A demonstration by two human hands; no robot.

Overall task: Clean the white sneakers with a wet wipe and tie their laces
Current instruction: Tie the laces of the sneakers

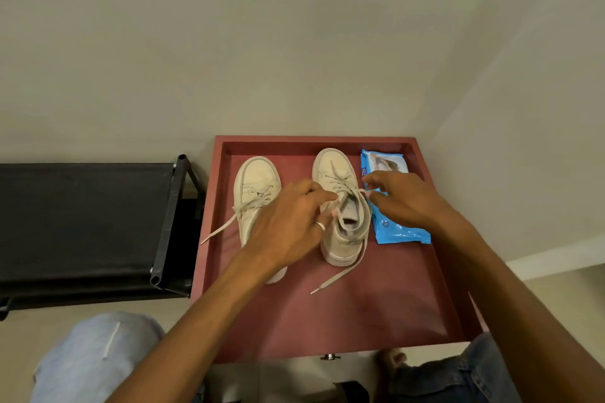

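Note:
Two white sneakers stand side by side in a red tray (435, 239), toes pointing away from me. The left sneaker (255, 183) has loose laces trailing over the tray's left rim. Over the right sneaker (337, 173) both hands work its laces. My left hand (291, 222), wearing a ring, pinches one lace strand at the shoe's tongue. My right hand (402, 199) pinches the other strand on the shoe's right side. One lace end (334, 278) hangs down behind the heel onto the tray. A blue wet wipe pack (393, 226) lies to the right, partly under my right hand.
A black shoe rack (85, 222) stands to the left of the tray. Beige walls meet in a corner behind the tray. My knees in jeans show at the bottom left and right. A small metal knob (330, 357) sits under the tray's front edge.

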